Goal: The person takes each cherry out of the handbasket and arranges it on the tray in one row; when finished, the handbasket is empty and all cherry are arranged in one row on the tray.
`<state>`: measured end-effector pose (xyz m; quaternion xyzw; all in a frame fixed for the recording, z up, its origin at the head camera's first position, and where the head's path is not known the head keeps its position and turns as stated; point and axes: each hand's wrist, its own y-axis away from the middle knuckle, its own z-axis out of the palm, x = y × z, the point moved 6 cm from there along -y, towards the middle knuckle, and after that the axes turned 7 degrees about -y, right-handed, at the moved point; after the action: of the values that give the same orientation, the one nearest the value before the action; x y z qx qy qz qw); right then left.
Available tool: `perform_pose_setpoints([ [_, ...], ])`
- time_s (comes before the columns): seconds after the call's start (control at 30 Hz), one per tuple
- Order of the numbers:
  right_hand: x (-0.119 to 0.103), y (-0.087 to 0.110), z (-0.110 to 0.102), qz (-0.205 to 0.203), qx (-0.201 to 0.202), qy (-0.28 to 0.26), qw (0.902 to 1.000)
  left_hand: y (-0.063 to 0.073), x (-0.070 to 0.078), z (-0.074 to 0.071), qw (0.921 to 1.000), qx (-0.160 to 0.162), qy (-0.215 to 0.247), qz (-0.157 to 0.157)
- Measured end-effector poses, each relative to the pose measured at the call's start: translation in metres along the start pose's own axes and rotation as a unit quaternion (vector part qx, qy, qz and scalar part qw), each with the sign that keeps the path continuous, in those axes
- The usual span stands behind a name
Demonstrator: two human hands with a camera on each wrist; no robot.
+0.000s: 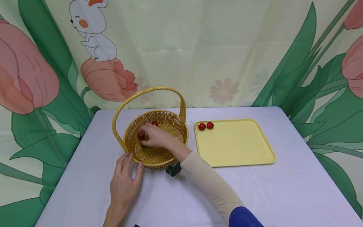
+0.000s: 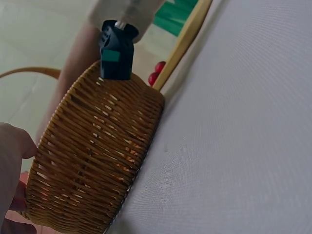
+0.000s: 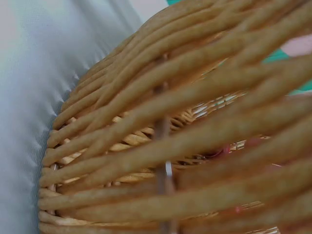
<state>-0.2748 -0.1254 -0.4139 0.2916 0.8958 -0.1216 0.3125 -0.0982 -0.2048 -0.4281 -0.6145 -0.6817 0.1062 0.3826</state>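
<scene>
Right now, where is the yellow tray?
In the head view, the yellow tray lies on the table, right of the wicker basket, with two cherries at its far left corner.

A pale backdrop [image 1: 227,37] is printed with pink tulips [image 1: 28,69], green leaves [image 1: 293,63] and a white rabbit [image 1: 99,47]. A table [image 1: 295,192] draped in white is placed before it and evenly lit
</scene>
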Motion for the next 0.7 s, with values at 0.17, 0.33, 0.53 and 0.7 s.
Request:
perform_pose_setpoints([
  [0.17, 0.002, -0.001, 0.004, 0.002, -0.019, 0.013, 0.9997, 0.0, 0.001, 0.0, 1.0, 0.0, 0.0, 0.0],
  [0.33, 0.005, -0.004, 0.009, 0.014, -0.04, 0.04, 0.9983, 0.0, 0.001, 0.0, 1.0, 0.001, 0.001, 0.0],
  [0.53, 0.005, -0.005, 0.016, 0.021, -0.071, 0.071, 0.9947, 0.001, 0.0, 0.001, 1.0, -0.003, 0.002, -0.003],
  [0.7, 0.006, -0.004, 0.02, 0.03, -0.091, 0.098, 0.9906, 0.001, -0.002, 0.003, 0.9998, -0.014, 0.0, -0.013],
])
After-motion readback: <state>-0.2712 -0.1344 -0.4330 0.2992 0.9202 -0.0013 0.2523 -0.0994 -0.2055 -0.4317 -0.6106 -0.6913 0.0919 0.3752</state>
